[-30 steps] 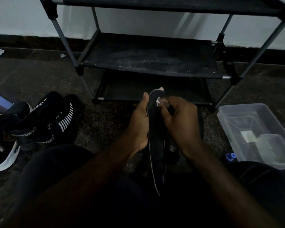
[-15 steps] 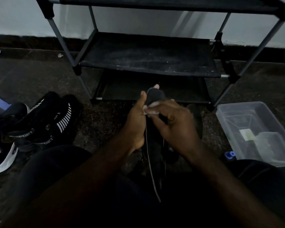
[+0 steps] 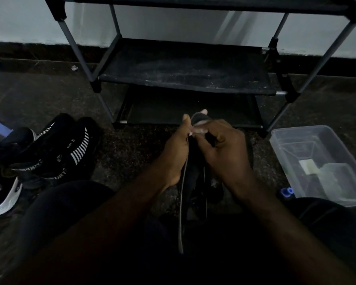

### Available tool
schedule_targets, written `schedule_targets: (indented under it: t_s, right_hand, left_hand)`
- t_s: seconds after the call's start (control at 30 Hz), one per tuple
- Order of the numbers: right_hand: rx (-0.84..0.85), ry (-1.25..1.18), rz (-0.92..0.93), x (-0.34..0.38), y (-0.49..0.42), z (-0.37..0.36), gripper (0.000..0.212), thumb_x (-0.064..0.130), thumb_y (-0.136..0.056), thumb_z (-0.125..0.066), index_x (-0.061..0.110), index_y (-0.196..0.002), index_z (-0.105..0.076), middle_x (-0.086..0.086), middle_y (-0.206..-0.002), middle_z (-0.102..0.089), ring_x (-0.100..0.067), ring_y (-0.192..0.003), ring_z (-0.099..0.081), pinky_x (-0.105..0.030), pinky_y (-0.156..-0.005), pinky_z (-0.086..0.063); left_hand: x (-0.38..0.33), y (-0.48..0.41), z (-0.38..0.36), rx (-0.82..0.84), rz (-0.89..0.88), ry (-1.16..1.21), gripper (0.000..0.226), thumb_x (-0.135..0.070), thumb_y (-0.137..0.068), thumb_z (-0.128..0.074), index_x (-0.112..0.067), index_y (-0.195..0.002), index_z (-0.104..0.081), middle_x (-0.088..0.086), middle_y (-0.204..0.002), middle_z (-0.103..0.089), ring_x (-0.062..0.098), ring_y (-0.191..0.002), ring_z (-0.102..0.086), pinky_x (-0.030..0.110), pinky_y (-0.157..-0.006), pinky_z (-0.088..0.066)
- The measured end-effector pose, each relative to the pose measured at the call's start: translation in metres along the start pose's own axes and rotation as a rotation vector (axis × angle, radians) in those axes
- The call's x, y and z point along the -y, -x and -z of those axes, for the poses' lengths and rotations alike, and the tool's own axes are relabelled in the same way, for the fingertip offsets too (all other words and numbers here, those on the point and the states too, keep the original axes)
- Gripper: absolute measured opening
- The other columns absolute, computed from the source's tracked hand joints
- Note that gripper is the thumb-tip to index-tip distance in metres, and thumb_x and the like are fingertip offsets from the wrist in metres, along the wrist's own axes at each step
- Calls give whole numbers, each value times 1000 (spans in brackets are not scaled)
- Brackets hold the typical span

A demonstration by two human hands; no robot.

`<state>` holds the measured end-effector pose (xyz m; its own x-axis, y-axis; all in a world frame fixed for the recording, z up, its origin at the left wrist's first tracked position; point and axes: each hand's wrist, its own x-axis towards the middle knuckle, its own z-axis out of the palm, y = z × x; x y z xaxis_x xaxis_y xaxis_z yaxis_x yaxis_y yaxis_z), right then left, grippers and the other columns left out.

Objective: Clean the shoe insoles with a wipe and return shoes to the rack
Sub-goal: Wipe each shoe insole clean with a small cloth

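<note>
A long dark insole (image 3: 181,202) stands nearly edge-on between my hands, its far tip poking up above my fingers. My left hand (image 3: 176,153) grips its left edge, thumb up along it. My right hand (image 3: 222,153) pinches a small pale wipe (image 3: 199,128) against the upper part of the insole. A dark shoe (image 3: 206,182) lies on the floor under my right hand, mostly hidden. The black shoe rack (image 3: 185,66) stands just ahead, its visible shelves bare and dusty.
Several black sport shoes (image 3: 56,153) with white stripes and white soles are piled on the floor at left. A clear plastic bin (image 3: 317,161) sits at right, a small blue cap (image 3: 287,191) beside it. My dark-clothed knees fill the bottom.
My right hand has rubbed the wipe from the insole's right side across to its left edge near my left thumb. The insole has turned more edge-on.
</note>
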<state>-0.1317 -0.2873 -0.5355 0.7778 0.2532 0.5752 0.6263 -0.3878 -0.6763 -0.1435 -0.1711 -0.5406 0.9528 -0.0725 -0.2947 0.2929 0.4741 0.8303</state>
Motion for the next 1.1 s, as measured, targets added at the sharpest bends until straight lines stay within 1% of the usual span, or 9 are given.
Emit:
schedule_targets:
  t_s: [0.17,0.27,0.37,0.47,0.63,0.77,0.87,1.0,1.1]
  right_hand:
    - [-71,-26,-54,-2,-2,0,13,3,-85,-70,12,-94,-75,2,-95,-73,-12,-92,-68,-33,-83,-55]
    - [-7,-71,-21,8,7,-4,13,2,-84,-72,10,-94,-76,5,-95,-72,-8,-91,-68,-29,-82,-56]
    - [-67,-52,-81,4,1,-5,10,3,-84,-71,9,-92,-74,2,-93,-73,-9,-88,-69,-28,-80,-56]
    - [-184,-64,-199,-3,-8,-2,9,4,-86,-69,11,-90,-71,3,-89,-70,-5,-85,-67,-21,-77,-53]
    - [-92,-71,-102,9,1,-5,5,5,-86,-69,8,-89,-72,0,-88,-70,-8,-83,-66,-20,-76,-52]
    - [-160,-69,-164,-4,-10,-1,5,5,-87,-68,7,-90,-72,-1,-89,-70,-9,-85,-67,-26,-78,-55]
    - [-159,-74,-158,0,-8,-1,7,3,-87,-67,8,-90,-71,0,-91,-70,-8,-86,-66,-21,-77,-52]
    - [-139,-62,-89,7,-6,-2,6,3,-87,-68,3,-92,-71,-4,-92,-70,-11,-85,-66,-20,-76,-52]
    - [-224,-70,-204,-4,-13,1,6,5,-87,-70,11,-90,-71,3,-88,-67,-2,-82,-64,-13,-74,-48]
  left_hand:
    - [3,3,-4,23,32,-6,53,-48,-103,-22,-18,-139,-48,6,-116,-66,14,-100,-68,25,-83,-56]
    - [-3,2,0,11,-17,-40,58,-49,-103,-17,-19,-143,-44,8,-126,-63,13,-108,-65,23,-88,-54]
    - [-6,5,-2,21,-1,-63,59,-52,-102,-15,-22,-145,-43,9,-139,-55,19,-125,-56,32,-103,-46]
    - [-4,6,-6,43,42,-56,59,-55,-100,-18,-26,-144,-44,4,-142,-54,17,-127,-53,30,-94,-49]
    - [-6,6,-5,36,-15,-51,58,-47,-103,-14,-18,-144,-43,4,-142,-52,11,-126,-54,24,-102,-46]
    - [-9,9,-11,58,28,-4,55,-47,-103,-22,-18,-148,-37,8,-150,-43,18,-136,-43,29,-107,-41]
    - [-11,10,-13,72,21,7,47,-40,-103,-32,-24,-147,-39,7,-149,-44,17,-134,-46,28,-103,-45]
    - [-16,13,-12,114,-37,1,42,-35,-105,-27,-25,-142,-43,6,-141,-52,14,-125,-55,26,-97,-50]
    - [-13,13,-13,121,-24,22,45,-35,-104,-28,-24,-146,-40,7,-145,-50,16,-130,-50,27,-103,-45]
